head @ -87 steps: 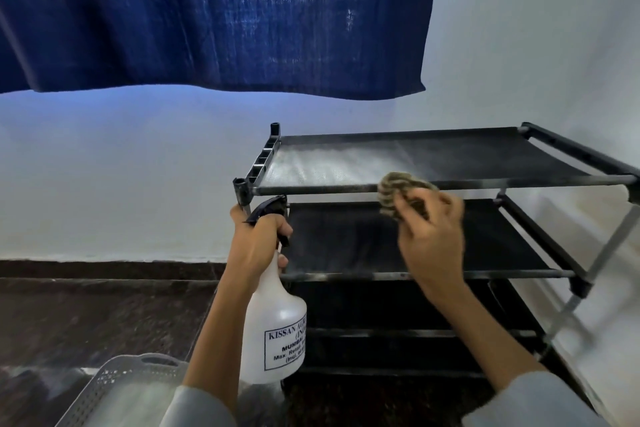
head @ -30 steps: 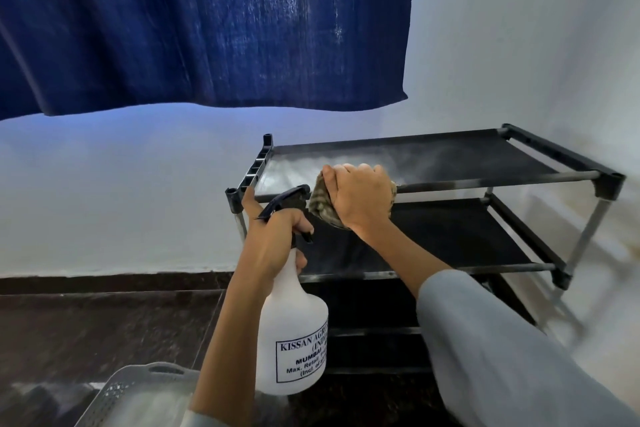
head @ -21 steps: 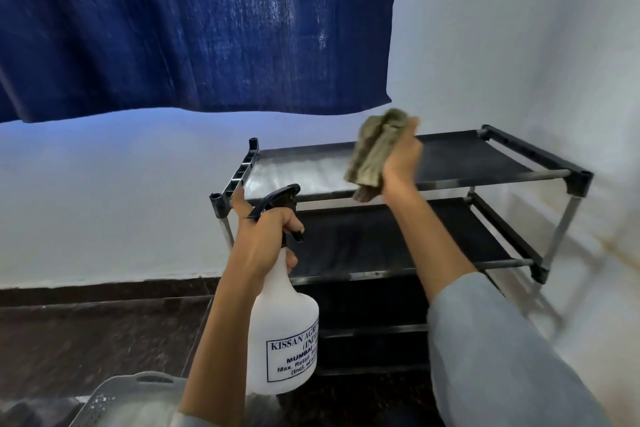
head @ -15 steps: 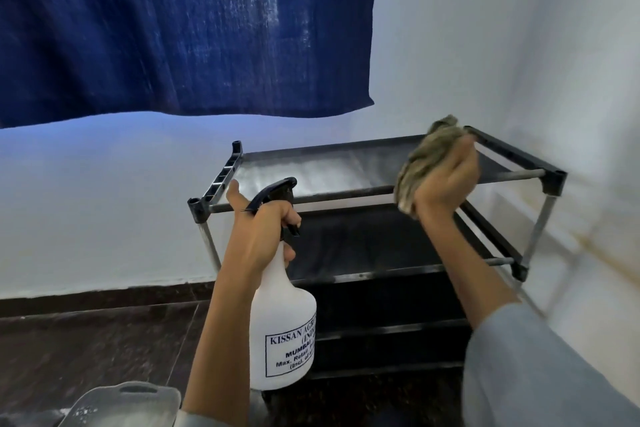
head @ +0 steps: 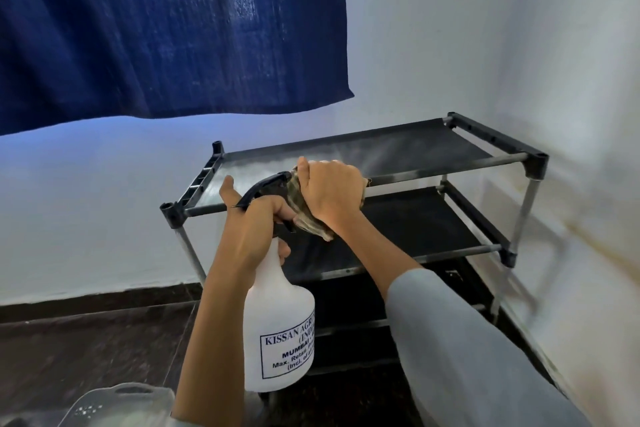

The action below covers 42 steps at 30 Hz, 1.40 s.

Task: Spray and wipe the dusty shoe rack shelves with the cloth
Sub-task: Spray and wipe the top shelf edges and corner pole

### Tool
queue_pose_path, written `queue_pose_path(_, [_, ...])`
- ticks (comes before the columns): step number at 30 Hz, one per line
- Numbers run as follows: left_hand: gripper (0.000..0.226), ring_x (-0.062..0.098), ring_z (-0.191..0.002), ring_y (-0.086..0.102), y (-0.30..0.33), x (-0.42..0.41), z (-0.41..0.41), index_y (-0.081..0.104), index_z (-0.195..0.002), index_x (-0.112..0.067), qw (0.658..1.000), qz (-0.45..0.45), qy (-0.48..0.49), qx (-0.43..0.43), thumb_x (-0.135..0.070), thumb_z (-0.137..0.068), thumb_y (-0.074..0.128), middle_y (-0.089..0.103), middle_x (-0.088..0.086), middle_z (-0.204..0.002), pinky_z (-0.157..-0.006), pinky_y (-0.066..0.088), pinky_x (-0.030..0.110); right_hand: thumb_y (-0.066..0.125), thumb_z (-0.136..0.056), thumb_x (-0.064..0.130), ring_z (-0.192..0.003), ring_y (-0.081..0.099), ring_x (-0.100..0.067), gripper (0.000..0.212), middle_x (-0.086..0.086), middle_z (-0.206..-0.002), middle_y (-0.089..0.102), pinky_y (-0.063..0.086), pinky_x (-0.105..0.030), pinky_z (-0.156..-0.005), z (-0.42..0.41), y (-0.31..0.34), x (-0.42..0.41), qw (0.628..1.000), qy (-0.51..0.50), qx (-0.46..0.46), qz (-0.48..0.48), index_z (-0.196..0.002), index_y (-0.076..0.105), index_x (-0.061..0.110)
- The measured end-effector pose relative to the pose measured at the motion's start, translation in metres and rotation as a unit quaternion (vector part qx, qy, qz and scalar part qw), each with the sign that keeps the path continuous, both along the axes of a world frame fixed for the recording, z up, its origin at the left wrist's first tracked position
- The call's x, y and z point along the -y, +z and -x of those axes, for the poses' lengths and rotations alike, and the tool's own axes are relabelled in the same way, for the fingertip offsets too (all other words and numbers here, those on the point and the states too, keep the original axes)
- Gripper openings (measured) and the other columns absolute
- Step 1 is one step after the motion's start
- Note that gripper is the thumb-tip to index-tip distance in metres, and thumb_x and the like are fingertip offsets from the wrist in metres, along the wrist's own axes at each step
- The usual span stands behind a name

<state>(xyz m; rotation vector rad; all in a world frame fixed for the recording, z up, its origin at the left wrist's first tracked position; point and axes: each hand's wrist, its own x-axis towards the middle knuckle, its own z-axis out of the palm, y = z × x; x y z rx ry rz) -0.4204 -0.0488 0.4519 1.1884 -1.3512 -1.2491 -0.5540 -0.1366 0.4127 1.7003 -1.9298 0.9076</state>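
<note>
Right hand (head: 330, 196) gripped the bunched cloth (head: 304, 210), soft and light, against the front edge of the shoe rack (head: 415, 149) top shelf, while left hand (head: 254, 229) held the spray bottle (head: 278, 322) by its neck, probably slippery if wet.

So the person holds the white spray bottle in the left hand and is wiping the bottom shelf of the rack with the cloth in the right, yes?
Not quite. The head view shows the right hand pressing the cloth on the top shelf of the rack, not the bottom one. The left hand does hold the white spray bottle.
</note>
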Motion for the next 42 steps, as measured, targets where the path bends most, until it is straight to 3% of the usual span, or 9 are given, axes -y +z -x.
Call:
queue_pose_path(7, [0.091, 0.019, -0.032, 0.043, 0.0, -0.002, 0.008, 0.002, -0.15, -0.04, 1.0, -0.005, -0.013, -0.01, -0.002, -0.081, 0.048, 0.062, 0.024, -0.092, -0.045, 0.042, 0.03, 0.016, -0.102, 0.041, -0.083, 0.062, -0.028, 0.059, -0.01, -0.085, 0.063, 0.047, -0.037, -0.07, 0.014, 0.031, 0.008, 0.967, 0.019, 0.248, -0.045, -0.094, 0.062, 0.005])
queue_pose_path(11, [0.092, 0.019, -0.032, 0.042, 0.003, -0.005, 0.013, 0.005, -0.149, -0.042, 1.0, -0.011, -0.025, -0.011, -0.001, -0.08, 0.048, 0.062, 0.024, -0.09, -0.042, 0.041, 0.028, 0.022, -0.102, 0.045, -0.084, 0.064, -0.026, 0.056, -0.004, -0.076, 0.063, 0.052, -0.045, -0.086, 0.047, 0.051, -0.004, 0.778, 0.124, 0.603, 0.126, -0.069, 0.057, 0.017])
queue_pose_path(13, [0.092, 0.018, -0.032, 0.043, 0.004, -0.005, 0.016, 0.005, -0.149, -0.043, 1.0, -0.009, -0.028, -0.01, -0.001, -0.08, 0.049, 0.064, 0.029, -0.097, -0.043, 0.041, 0.028, 0.026, -0.102, 0.045, -0.078, 0.066, -0.019, 0.051, 0.001, -0.072, 0.061, 0.052, -0.047, -0.086, 0.077, 0.052, -0.016, 0.745, 0.099, 0.614, 0.24, -0.064, 0.053, 0.026])
queue_pose_path(16, [0.093, 0.019, -0.033, 0.044, 0.004, -0.004, 0.022, 0.003, -0.149, -0.043, 0.999, -0.003, -0.031, -0.007, -0.002, -0.08, 0.05, 0.065, 0.03, -0.105, -0.047, 0.043, 0.031, 0.03, -0.092, 0.048, -0.074, 0.059, -0.005, 0.033, 0.009, -0.077, 0.055, 0.048, -0.042, -0.088, 0.107, 0.031, -0.038, 0.834, 0.108, 0.462, 0.283, -0.074, 0.05, 0.03])
queue_pose_path(18, [0.095, 0.02, -0.034, 0.044, 0.002, -0.003, 0.028, 0.003, -0.149, -0.044, 0.999, -0.008, -0.033, -0.011, -0.002, -0.079, 0.051, 0.065, 0.029, -0.106, -0.047, 0.043, 0.031, 0.033, -0.091, 0.048, -0.084, 0.061, -0.019, 0.04, 0.001, -0.088, 0.063, 0.048, -0.041, -0.086, 0.12, 0.0, -0.039, 0.953, 0.116, 0.147, 0.239, -0.088, 0.061, 0.019])
queue_pose_path(21, [0.096, 0.02, -0.035, 0.045, -0.002, -0.002, 0.04, 0.004, -0.149, -0.046, 0.999, -0.014, -0.039, -0.012, -0.002, -0.078, 0.051, 0.063, 0.03, -0.11, -0.046, 0.043, 0.031, 0.037, -0.094, 0.054, -0.078, 0.058, -0.019, 0.045, 0.0, -0.089, 0.066, 0.045, -0.033, -0.077, 0.129, -0.038, -0.029, 0.974, 0.068, -0.155, 0.153, -0.095, 0.063, 0.016])
queue_pose_path(28, [0.093, 0.021, -0.037, 0.047, -0.012, -0.002, 0.051, 0.007, -0.146, -0.051, 0.998, -0.027, -0.051, -0.006, -0.003, -0.079, 0.051, 0.063, 0.026, -0.111, -0.046, 0.042, 0.03, 0.033, -0.1, 0.033, -0.044, 0.042, -0.016, 0.054, 0.005, -0.045, 0.042, 0.036, -0.028, -0.052, 0.105, -0.002, -0.024, 0.996, -0.053, -0.03, 0.071, -0.053, 0.053, 0.017])
queue_pose_path(36, [0.093, 0.018, -0.033, 0.046, -0.012, -0.002, 0.05, 0.004, -0.148, -0.047, 0.999, -0.022, -0.038, -0.004, -0.001, -0.081, 0.05, 0.062, 0.027, -0.111, -0.046, 0.043, 0.03, 0.023, -0.1, 0.037, -0.072, 0.053, -0.025, 0.048, -0.002, -0.065, 0.048, 0.035, -0.032, -0.068, 0.12, 0.027, -0.018, 0.984, -0.019, 0.106, -0.142, -0.062, 0.042, 0.014])
queue_pose_path(42, [0.097, 0.021, -0.035, 0.045, -0.018, 0.001, 0.044, 0.002, -0.147, -0.05, 0.998, -0.043, -0.038, -0.019, -0.001, -0.079, 0.05, 0.063, 0.029, -0.111, -0.045, 0.042, 0.029, 0.024, -0.101, 0.049, -0.085, 0.056, -0.019, 0.05, 0.0, -0.086, 0.057, 0.041, -0.031, -0.078, 0.119, 0.049, -0.036, 0.866, 0.007, 0.485, 0.125, -0.088, 0.057, 0.014])
